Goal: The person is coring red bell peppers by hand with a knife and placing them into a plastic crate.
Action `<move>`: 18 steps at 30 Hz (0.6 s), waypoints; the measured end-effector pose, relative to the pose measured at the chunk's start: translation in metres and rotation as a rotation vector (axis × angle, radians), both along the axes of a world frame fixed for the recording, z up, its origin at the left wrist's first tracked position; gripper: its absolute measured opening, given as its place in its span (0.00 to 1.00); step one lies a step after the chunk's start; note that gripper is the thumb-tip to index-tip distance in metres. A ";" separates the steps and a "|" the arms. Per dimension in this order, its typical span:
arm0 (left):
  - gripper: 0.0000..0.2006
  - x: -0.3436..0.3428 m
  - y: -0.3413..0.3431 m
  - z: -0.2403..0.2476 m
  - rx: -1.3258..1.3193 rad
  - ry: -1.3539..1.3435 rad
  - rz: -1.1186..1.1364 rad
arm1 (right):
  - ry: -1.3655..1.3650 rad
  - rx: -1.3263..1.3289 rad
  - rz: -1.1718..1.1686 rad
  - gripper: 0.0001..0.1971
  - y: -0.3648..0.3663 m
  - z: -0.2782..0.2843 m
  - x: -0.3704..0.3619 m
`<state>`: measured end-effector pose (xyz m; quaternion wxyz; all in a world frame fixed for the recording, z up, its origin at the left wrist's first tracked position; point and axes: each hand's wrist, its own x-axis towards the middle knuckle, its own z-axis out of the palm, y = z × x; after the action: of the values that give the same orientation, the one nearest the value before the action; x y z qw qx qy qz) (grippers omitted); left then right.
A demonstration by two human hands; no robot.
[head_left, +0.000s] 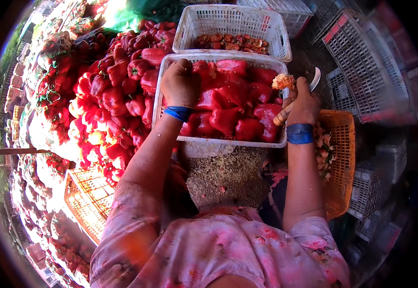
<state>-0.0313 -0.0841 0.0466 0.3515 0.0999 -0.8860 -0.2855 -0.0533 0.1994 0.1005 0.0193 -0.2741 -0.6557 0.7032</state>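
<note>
My right hand (305, 104) is closed around a knife with a wooden handle (284, 113) and a short curved blade (316, 78). A pale pepper core (283, 81) full of seeds is pinched at its fingers. My left hand (180, 85), in a tan glove, is curled into a fist over the left rim of a white crate (228, 139). What its fingers hold, if anything, is hidden. Glossy red bell peppers (224, 119) fill the crate between my hands. Blue bands circle both wrists.
A big heap of red peppers (117, 91) lies to the left, above an orange crate (89, 199). Behind stands another white crate (280, 33) with reddish scraps. An orange basket (342, 163) of cores sits by my right forearm. Grey crates (362, 62) stack up at the right.
</note>
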 end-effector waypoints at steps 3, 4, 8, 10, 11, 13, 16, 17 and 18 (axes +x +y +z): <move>0.04 -0.048 -0.021 -0.018 -0.358 -0.071 0.081 | 0.030 0.008 0.015 0.20 0.001 0.002 0.006; 0.05 -0.060 -0.025 -0.032 -0.455 -0.197 0.056 | 0.030 0.010 0.020 0.20 0.000 0.004 0.007; 0.19 -0.082 -0.028 -0.115 -0.769 -0.667 -0.035 | -0.008 -0.005 0.038 0.20 -0.004 0.008 0.007; 0.21 -0.084 -0.012 -0.127 -0.709 -0.823 -0.042 | -0.006 -0.023 0.046 0.20 -0.006 0.005 0.008; 0.22 -0.092 -0.026 -0.157 -0.657 -0.705 -0.086 | -0.064 0.013 0.068 0.19 -0.012 0.014 0.013; 0.21 -0.093 -0.038 -0.168 -0.635 -0.643 -0.133 | -0.027 0.060 0.089 0.19 -0.012 0.015 0.012; 0.21 -0.105 -0.045 -0.124 -0.525 -0.640 -0.152 | 0.067 0.303 0.162 0.19 0.032 0.000 0.006; 0.21 -0.097 -0.054 -0.106 -0.389 -0.608 -0.146 | 0.040 0.353 0.051 0.19 0.041 0.004 0.007; 0.21 -0.080 -0.074 -0.083 -0.214 -0.544 -0.123 | -0.015 0.443 0.006 0.19 0.071 -0.006 0.001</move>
<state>-0.1110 -0.1584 -0.0362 0.0918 0.0814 -0.9771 -0.1739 -0.0518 0.2705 0.0947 0.0721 -0.2667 -0.7951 0.5399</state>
